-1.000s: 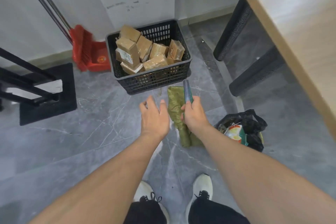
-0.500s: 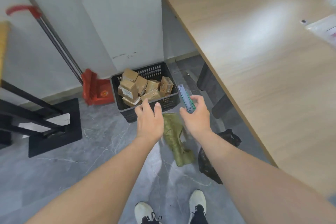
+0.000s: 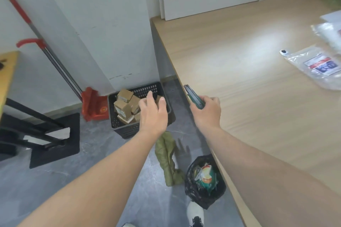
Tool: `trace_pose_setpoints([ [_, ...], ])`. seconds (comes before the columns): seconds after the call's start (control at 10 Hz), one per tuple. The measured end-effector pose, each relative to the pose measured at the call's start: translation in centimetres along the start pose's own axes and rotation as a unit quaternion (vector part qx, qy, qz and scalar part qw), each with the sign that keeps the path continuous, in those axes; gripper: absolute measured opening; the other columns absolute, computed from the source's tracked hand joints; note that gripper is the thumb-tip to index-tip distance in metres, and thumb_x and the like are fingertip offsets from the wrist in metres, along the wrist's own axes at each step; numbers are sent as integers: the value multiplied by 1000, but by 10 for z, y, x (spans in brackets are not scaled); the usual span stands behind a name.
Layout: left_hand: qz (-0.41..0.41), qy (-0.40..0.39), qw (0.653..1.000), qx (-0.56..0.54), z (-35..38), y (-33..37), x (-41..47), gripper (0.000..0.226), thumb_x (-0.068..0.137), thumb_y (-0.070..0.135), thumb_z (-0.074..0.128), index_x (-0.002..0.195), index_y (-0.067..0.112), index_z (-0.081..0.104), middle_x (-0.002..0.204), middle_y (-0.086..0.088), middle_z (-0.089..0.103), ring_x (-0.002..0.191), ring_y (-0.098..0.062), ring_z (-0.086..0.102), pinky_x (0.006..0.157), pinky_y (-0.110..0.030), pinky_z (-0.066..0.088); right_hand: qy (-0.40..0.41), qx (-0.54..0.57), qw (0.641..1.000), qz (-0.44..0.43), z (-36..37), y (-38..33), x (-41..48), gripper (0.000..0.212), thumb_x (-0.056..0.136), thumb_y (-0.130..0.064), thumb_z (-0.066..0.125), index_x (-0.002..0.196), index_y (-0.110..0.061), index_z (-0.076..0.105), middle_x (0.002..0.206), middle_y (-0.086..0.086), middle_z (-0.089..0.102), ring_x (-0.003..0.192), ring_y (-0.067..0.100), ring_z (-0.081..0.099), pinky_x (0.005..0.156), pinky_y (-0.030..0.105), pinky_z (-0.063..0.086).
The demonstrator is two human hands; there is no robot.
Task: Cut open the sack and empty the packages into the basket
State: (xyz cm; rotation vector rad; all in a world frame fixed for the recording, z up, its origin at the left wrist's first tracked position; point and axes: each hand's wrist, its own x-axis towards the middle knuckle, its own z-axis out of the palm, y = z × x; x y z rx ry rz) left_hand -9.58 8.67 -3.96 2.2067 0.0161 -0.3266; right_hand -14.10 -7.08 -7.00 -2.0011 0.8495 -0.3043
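Right hand [image 3: 207,111] wrapped around a green utility knife [image 3: 194,96], carried just over the near edge of the wooden desk [image 3: 258,97] with its tip pointing away from the body, apparently to be set down now that cutting looks finished. Left hand [image 3: 154,113] empty, grip released and fingers loosely spread, raised in front of the black basket [image 3: 118,125] on the floor. Brown cardboard packages [image 3: 125,105] heaped inside that basket (piled at odd angles, as tipped-out goods tend to land). Olive-green sack [image 3: 166,155] limp and flat on the grey floor just in front of the basket, crumpled lengthwise, seemingly emptied and dropped where it was last needed. Black rubbish bag [image 3: 203,180] open beside the sack, against the desk's edge, handy for the waste. Red dustpan and broom [image 3: 94,107] propped in the corner to the basket's left. Clear plastic pouches [image 3: 317,64] far off on the desk, untouched. Task, by this showing, all but complete.
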Motion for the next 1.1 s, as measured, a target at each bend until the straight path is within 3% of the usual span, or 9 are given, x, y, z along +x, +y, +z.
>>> trace_pose_setpoints([
  [0.2,-12,-4,1000,4,46,31,20,64,109,46,32,165,20,14,164,-10,17,142,-30,38,105,-36,29,1,-99,995,32,-27,24,60,16,88,-21,65,100,-17,75,104,6,48,70,17,50,67,20,34],
  [0.3,-6,-17,1000,8,64,32,37,64,109,46,32,164,20,15,163,-9,18,141,-28,39,97,-30,24,0,-131,990,54,-20,39,83,13,88,-23,64,94,-18,75,103,6,49,73,21,52,67,27,39],
  [0.5,-22,-46,999,19,99,15,81,65,109,44,33,165,18,14,163,-11,18,139,-25,38,98,-26,22,2,-144,988,50,7,61,122,11,86,-28,63,81,-22,70,95,2,48,82,25,58,78,39,55],
  [0.6,-36,-55,998,21,116,5,101,66,109,46,33,165,18,13,164,-9,16,142,-26,38,99,-28,24,15,-166,985,49,19,69,142,11,87,-32,64,88,-22,70,96,-1,47,91,25,57,88,39,49],
  [0.7,-39,-69,996,34,124,-2,112,66,109,47,32,165,20,12,164,-6,16,143,-26,37,107,-32,27,25,-192,980,53,26,75,157,15,89,-33,65,100,-24,71,99,-1,46,97,24,54,94,37,33],
  [0.8,-45,-73,996,36,127,-5,123,66,108,47,32,165,20,12,165,-6,15,143,-26,37,104,-32,27,31,-193,980,43,28,78,165,25,90,-31,67,114,-24,71,100,-2,43,101,23,51,88,33,24],
  [1.1,-45,-69,996,34,123,0,126,66,109,47,32,165,19,12,164,-7,15,142,-26,38,101,-29,24,43,-195,979,41,28,74,166,47,88,-42,73,130,-24,62,120,2,55,114,24,52,103,39,31],
])
